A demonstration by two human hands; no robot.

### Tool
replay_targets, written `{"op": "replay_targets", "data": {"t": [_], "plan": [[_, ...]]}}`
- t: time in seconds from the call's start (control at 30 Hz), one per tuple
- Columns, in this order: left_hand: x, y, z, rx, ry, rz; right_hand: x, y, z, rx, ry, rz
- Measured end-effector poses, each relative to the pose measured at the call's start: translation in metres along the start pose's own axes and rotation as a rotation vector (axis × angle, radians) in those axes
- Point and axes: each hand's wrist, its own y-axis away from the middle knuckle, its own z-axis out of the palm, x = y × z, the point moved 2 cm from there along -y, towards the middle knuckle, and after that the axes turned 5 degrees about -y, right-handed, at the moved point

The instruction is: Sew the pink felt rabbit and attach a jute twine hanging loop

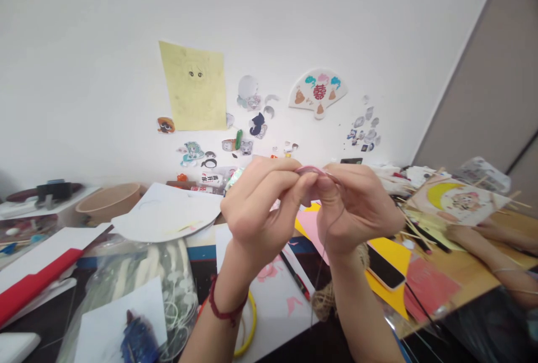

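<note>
a person's left hand [263,200] and right hand [357,200] pinch a small pink piece [311,170] between thumbs and fingers, raised above a crowded worktop. handwork appears partway along: the piece is in both grips, while a thin dark strand [322,256] dangles with a long length loose. pink shapes [269,270] lie apart on white paper [273,310], near a twine bundle [325,299]; what is finished on the piece cannot be told.

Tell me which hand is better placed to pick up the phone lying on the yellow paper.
Probably the right hand: the phone lies just outside its wrist, while the left hand is farther across. Both pinch the pink piece, so one must let go.
</note>
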Motion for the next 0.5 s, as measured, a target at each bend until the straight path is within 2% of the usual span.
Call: {"op": "replay_targets", "data": {"t": [0.37, 0.5], "plan": [[0.0018, 0.0003, -0.0001, 0.015, 0.032, -0.066, -0.0060, -0.0027, -0.0010, -0.034, 0.177, -0.112], [0.0017, 0.0002, 0.0002, 0.006, 0.037, -0.104, -0.0051, 0.0014, 0.0002, -0.003, 0.220, -0.177]]}}
